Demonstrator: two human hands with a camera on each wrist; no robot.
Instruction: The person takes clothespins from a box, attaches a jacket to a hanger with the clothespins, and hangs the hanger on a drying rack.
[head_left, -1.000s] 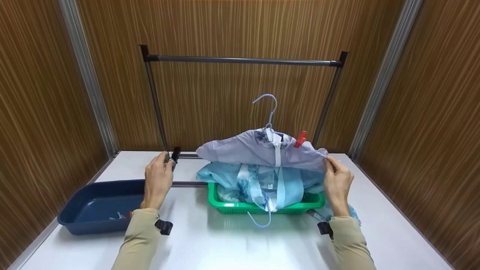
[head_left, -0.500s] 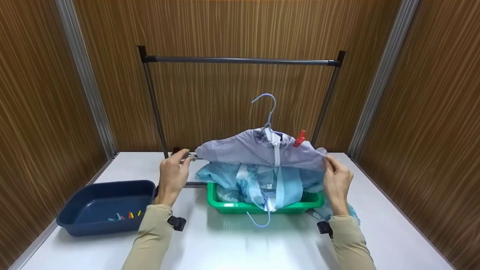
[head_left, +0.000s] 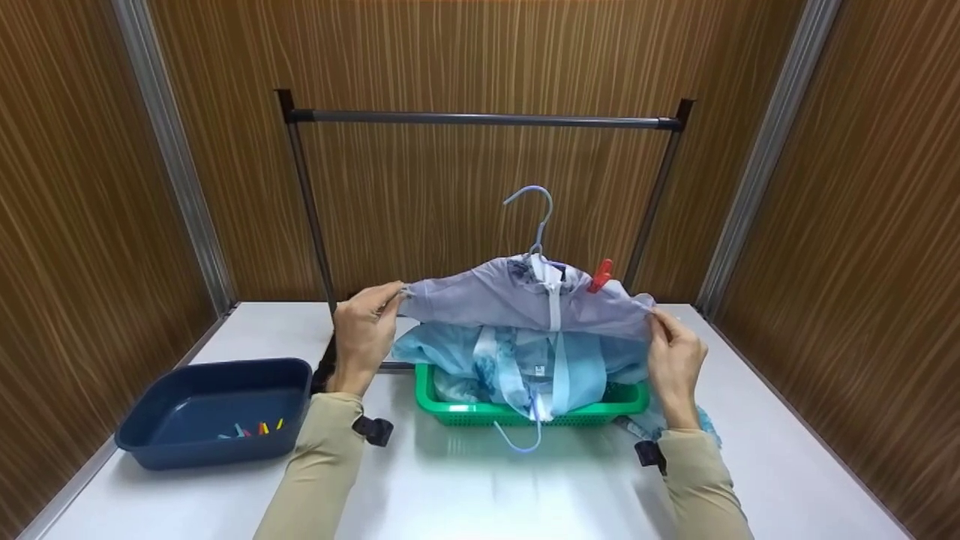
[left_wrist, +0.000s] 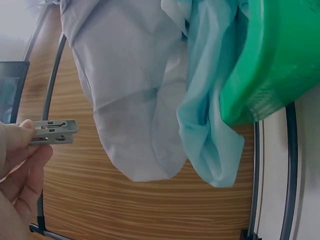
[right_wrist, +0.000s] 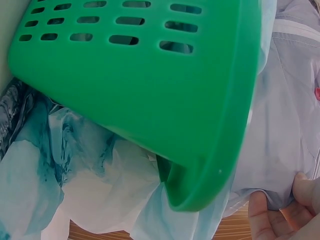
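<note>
A lavender garment (head_left: 472,296) sits on a pale purple hanger (head_left: 543,217), with a red clothespin (head_left: 601,276) clipped near its right shoulder. My left hand (head_left: 363,334) pinches a grey clothespin (left_wrist: 55,132) between thumb and fingers, right by the garment's left end in the head view. At the opposite end, my right hand (head_left: 679,364) pinches the edge of the lavender cloth. Below it, a light blue garment (head_left: 589,367) with a second hanger (head_left: 519,450) lies over the green basket (head_left: 450,412), hiding most of what is inside.
A dark rack with a horizontal bar (head_left: 480,118) stands behind the clothes. To the left, a navy bin (head_left: 217,450) holds several small coloured clothespins (head_left: 262,429). More blue patterned cloth (right_wrist: 85,165) lies beside the basket on the right. Wood-patterned panels (head_left: 480,45) enclose the white table (head_left: 465,495).
My left hand has come rightward from the rack's lower left to the lavender garment's left end. The right hand keeps its pinch on the other end.
</note>
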